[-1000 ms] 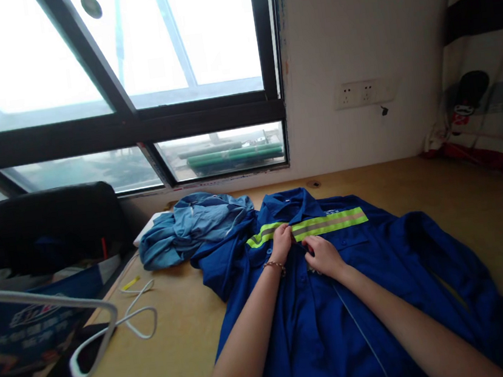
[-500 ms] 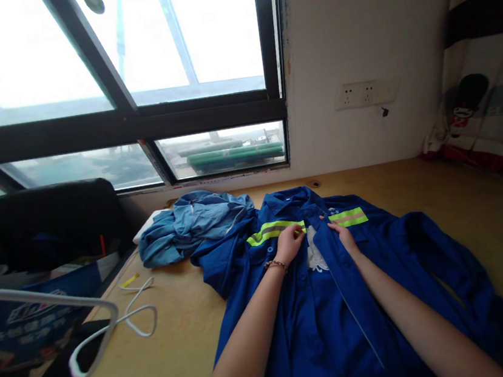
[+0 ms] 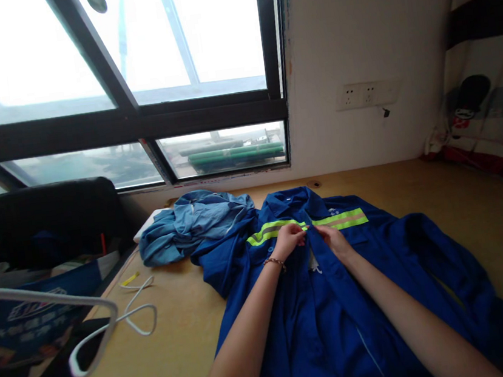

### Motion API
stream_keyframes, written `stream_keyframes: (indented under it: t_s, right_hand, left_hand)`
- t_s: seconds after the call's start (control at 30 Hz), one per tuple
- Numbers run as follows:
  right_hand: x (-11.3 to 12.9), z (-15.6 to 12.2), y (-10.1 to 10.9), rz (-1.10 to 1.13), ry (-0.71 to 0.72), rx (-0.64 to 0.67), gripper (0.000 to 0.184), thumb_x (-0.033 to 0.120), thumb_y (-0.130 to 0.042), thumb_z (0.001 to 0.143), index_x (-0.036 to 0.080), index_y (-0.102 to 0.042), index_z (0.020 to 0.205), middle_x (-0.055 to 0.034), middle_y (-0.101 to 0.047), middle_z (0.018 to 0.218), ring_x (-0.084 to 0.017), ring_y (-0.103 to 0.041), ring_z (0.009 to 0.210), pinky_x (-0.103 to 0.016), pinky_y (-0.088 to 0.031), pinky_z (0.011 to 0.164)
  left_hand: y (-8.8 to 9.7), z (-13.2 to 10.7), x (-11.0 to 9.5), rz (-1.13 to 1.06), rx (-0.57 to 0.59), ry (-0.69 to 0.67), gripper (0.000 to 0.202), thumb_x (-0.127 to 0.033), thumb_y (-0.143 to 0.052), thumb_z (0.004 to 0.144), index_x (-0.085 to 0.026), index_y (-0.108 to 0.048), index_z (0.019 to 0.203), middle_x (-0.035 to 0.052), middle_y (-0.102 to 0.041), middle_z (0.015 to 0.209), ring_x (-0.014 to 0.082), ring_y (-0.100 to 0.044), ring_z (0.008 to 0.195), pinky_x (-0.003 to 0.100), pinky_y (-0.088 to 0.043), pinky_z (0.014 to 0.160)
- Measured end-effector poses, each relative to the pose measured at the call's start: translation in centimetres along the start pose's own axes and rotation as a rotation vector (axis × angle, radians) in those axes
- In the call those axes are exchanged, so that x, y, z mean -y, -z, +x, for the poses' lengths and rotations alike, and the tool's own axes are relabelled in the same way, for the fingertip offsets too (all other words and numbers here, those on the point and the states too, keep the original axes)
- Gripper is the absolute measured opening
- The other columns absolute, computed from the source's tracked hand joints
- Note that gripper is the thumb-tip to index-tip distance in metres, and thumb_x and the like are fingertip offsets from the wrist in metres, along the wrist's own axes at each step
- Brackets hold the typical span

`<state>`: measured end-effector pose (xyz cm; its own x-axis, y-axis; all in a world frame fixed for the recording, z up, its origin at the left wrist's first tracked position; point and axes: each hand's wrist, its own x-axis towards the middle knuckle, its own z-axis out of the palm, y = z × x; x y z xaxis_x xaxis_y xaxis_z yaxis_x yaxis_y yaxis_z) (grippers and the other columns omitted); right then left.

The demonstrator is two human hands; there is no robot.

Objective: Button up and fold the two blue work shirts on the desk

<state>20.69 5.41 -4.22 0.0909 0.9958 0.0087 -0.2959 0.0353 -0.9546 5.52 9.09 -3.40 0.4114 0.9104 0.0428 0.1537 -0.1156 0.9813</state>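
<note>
A dark blue work jacket (image 3: 352, 298) with yellow-green reflective strips lies front up, its collar toward the window. At chest height my left hand (image 3: 289, 239) pinches the edge of the left-hand front panel beside the reflective strip. My right hand (image 3: 334, 241) grips the edge of the other front panel, fingertips close to those of my left. Between the panels a small patch of pale lining (image 3: 313, 261) shows below the hands. Whether a button is between the fingers is too small to make out.
Crumpled lighter blue clothing (image 3: 196, 223) touches the jacket's left sleeve side. A white cable (image 3: 138, 312) loops over the wooden tabletop (image 3: 183, 343). A black chair (image 3: 53, 219) and a printed bag (image 3: 42, 318) stand at the left. Wall sockets (image 3: 359, 96) and a curtain (image 3: 495, 79) are at the right.
My right hand has moved left with the front panel's edge, toward my left hand. The gap between the panels has narrowed, covering most of the pale lining. My left hand has barely shifted.
</note>
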Motion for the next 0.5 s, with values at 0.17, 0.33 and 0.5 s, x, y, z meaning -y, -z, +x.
stream_keyframes:
  t_s: [0.17, 0.33, 0.5]
  right_hand:
    - [-0.6, -0.1, -0.1, 0.012, -0.136, 0.069, 0.031, 0.035, -0.068, 0.057, 0.017, -0.068, 0.081, -0.0034, -0.068, 0.075, -0.019, -0.062, 0.072, -0.033, -0.047, 0.075]
    - [-0.3, -0.3, 0.1, -0.119, -0.036, 0.008, 0.033, 0.04, -0.067, 0.058, 0.017, -0.069, 0.082, -0.0048, -0.068, 0.079, -0.022, -0.061, 0.078, -0.038, -0.045, 0.079]
    - [0.3, -0.9, -0.3, -0.316, 0.194, -0.021, 0.026, 0.037, -0.063, 0.064, 0.019, -0.069, 0.082, -0.0043, -0.066, 0.086, -0.021, -0.059, 0.085, -0.038, -0.042, 0.084]
  left_hand:
    - [0.4, -0.5, 0.1, -0.419, 0.141, 0.16, 0.026, -0.03, -0.066, 0.068, -0.011, -0.05, 0.078, 0.0064, -0.064, 0.066, 0.0148, -0.063, 0.061, 0.025, -0.05, 0.061]
    - [0.6, -0.9, 0.2, -0.516, 0.138, 0.142, 0.028, -0.023, -0.068, 0.066, -0.012, -0.048, 0.081, 0.0085, -0.065, 0.071, 0.0178, -0.065, 0.068, 0.029, -0.052, 0.068]
    - [0.6, -1.2, -0.3, -0.509, 0.138, 0.073, 0.03, -0.027, -0.068, 0.066, -0.012, -0.048, 0.082, 0.0092, -0.065, 0.076, 0.0193, -0.065, 0.072, 0.033, -0.052, 0.071]
